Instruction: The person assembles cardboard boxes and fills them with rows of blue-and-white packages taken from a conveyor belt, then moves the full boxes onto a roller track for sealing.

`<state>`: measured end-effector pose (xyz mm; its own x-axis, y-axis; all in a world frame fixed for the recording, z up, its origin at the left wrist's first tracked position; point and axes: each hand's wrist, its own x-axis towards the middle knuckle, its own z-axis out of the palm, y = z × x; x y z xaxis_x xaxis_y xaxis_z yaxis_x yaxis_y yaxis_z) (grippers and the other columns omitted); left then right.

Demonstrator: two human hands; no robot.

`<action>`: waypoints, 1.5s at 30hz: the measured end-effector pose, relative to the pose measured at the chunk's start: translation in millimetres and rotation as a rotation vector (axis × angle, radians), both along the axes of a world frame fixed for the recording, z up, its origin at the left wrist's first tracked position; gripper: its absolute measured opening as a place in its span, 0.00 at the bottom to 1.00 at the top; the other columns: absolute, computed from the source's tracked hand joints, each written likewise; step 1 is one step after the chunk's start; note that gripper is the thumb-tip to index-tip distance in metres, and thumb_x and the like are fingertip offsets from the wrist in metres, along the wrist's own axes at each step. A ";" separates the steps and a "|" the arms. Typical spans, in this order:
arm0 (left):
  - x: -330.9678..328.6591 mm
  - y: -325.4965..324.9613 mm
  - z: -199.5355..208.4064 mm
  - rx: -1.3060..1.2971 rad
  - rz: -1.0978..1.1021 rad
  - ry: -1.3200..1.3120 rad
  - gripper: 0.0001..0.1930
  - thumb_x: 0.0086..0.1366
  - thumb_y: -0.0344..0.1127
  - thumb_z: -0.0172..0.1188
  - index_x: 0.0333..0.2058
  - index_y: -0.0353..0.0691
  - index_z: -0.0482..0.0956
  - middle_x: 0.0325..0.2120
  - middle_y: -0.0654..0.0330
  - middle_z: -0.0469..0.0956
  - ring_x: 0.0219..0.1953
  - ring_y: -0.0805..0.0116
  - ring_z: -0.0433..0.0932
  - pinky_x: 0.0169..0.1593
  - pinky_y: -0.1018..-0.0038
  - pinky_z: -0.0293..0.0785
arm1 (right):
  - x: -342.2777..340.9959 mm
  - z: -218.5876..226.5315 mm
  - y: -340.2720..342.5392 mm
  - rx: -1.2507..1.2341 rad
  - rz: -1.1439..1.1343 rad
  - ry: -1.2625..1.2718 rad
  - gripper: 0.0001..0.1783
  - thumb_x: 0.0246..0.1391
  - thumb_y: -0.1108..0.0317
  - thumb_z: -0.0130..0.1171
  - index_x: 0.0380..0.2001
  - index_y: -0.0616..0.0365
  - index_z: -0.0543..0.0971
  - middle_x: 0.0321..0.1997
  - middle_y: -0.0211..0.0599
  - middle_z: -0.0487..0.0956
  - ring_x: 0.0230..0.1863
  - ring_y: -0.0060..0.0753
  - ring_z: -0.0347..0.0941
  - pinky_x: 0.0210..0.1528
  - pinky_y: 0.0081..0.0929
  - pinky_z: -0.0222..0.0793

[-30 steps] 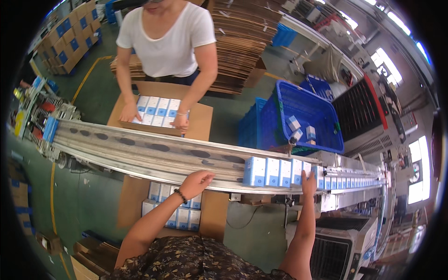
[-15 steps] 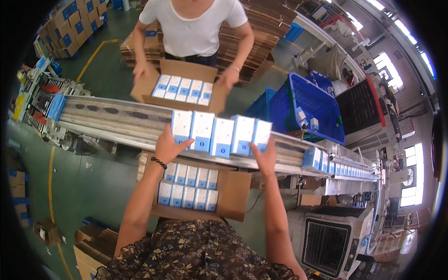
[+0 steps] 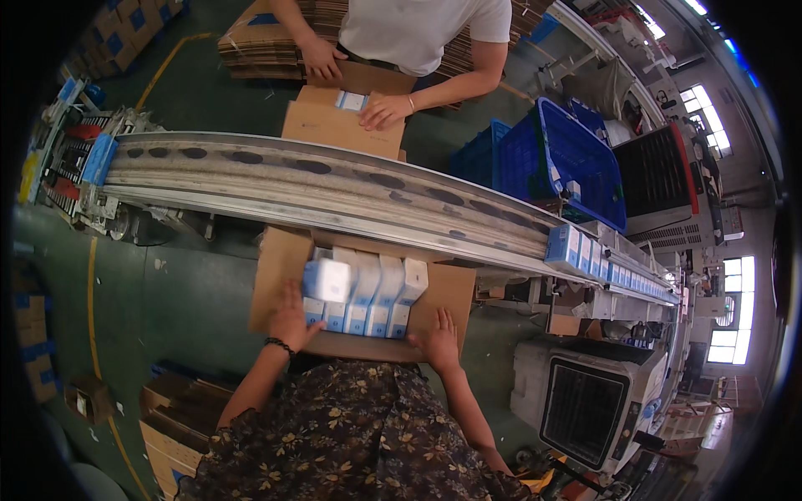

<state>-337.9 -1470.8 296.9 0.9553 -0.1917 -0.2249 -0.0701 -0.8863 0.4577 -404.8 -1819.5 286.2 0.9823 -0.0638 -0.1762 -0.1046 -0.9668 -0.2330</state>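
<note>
Left hand (image 3: pixel 292 321) half-open at the left of a cardboard box (image 3: pixel 368 347) (any hold cannot be told); right hand (image 3: pixel 436 336) spread, empty, at the right. Packed cartons (image 3: pixel 364 280) fill much of it — one blurred carton (image 3: pixel 332 280) out of line, flaps (image 3: pixel 455 292) unclosed — while queued cartons (image 3: pixel 575 250) line the conveyor (image 3: pixel 334 185) beyond.

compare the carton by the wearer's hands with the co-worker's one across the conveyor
The near carton sits on the wearer's side of the conveyor; the far carton is beyond it. The near carton shows many blue-and-white boxes, one blurred; the far carton shows only a small patch of contents. Both are brown cardboard.
</note>
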 end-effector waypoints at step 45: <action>55.5 -58.4 -91.5 -0.894 0.011 0.981 0.39 0.59 0.52 0.68 0.60 0.36 0.60 0.38 0.57 0.77 0.30 0.73 0.76 0.33 0.75 0.78 | 62.5 -67.8 44.0 1.265 -0.452 0.727 0.43 0.57 0.45 0.60 0.65 0.59 0.56 0.41 0.39 0.77 0.36 0.30 0.73 0.34 0.27 0.71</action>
<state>-282.4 -1529.2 205.5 0.4728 -0.6268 -0.6194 0.6273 -0.2542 0.7361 -342.3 -1775.5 218.4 0.6016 0.2331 -0.7640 -0.7799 -0.0355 -0.6249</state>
